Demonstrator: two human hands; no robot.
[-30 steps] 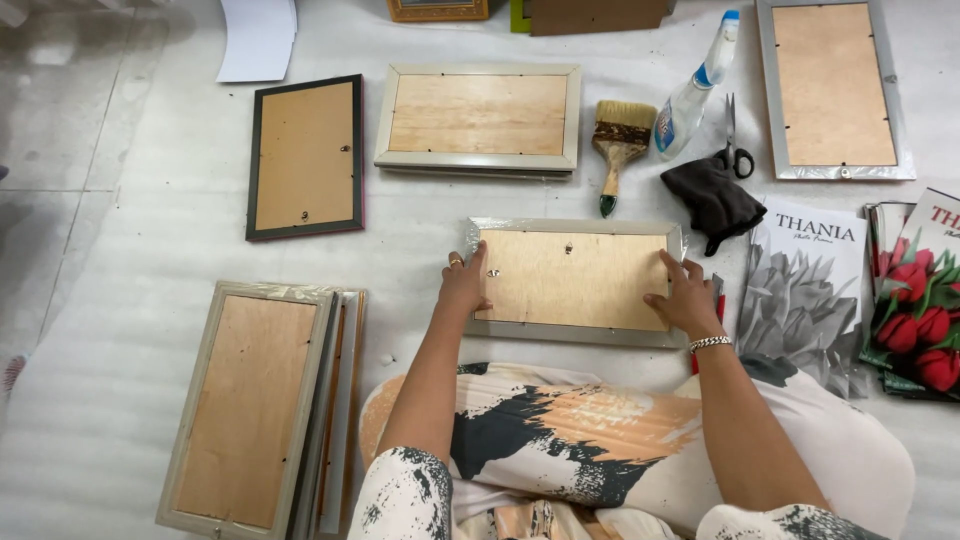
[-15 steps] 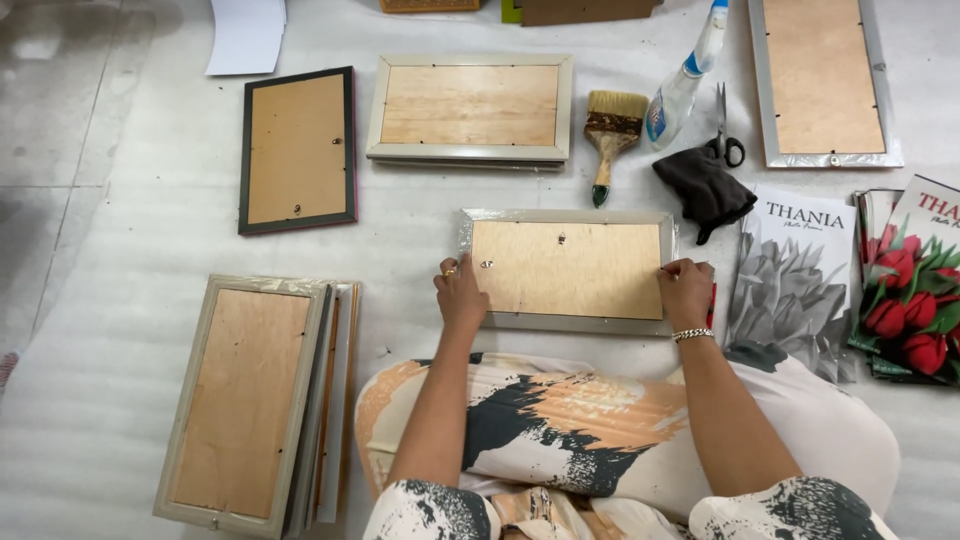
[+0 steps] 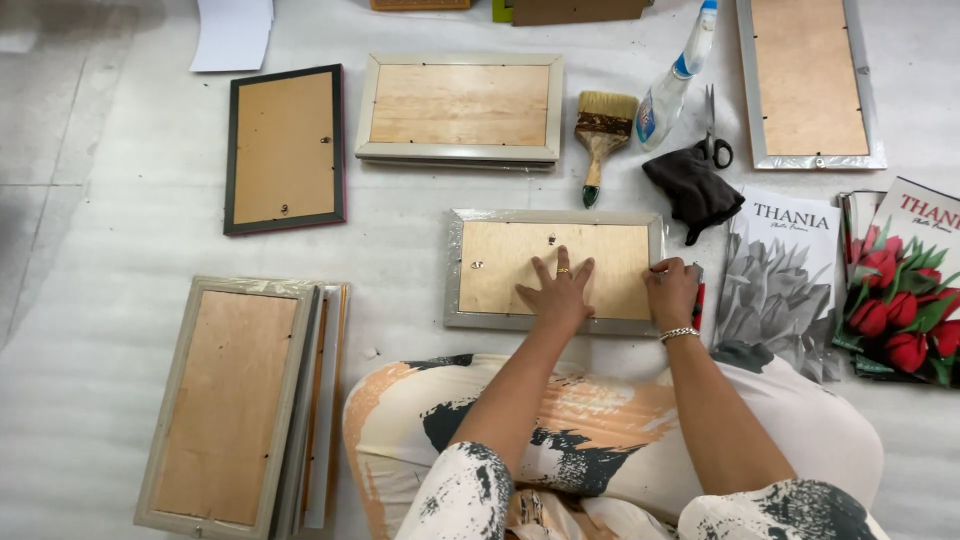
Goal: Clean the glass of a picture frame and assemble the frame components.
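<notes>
Hands have shifted on the frame (image 3: 553,270) since a second ago: back then they sat at its two ends, left at the left edge and right at the right edge, and now the left hand (image 3: 557,293) has slid in to the middle of the wooden backing, lying flat with fingers spread, pressing down. The right hand (image 3: 673,291) is at the frame's 3 o'clock edge, fingers curled over the rim; something red shows just past it but I can't tell if it's pinching that or only the edge. My read: the back board is being held down while the right side gets worked on, so this frame looks mid-way, not finished. It lies face down on the white sheet (image 3: 90,250), right in front of the person's knees. Around it: at 12 o'clock a brush (image 3: 601,135), with another face-down frame at 11; at 1 o'clock a spray bottle (image 3: 676,80), scissors (image 3: 712,135) and a dark cloth (image 3: 692,190); at 3 o'clock flower prints (image 3: 785,275), one grey and the others red tulips; at 8 o'clock a stack of frames (image 3: 240,400); at 10 o'clock a dark frame (image 3: 285,150)
</notes>
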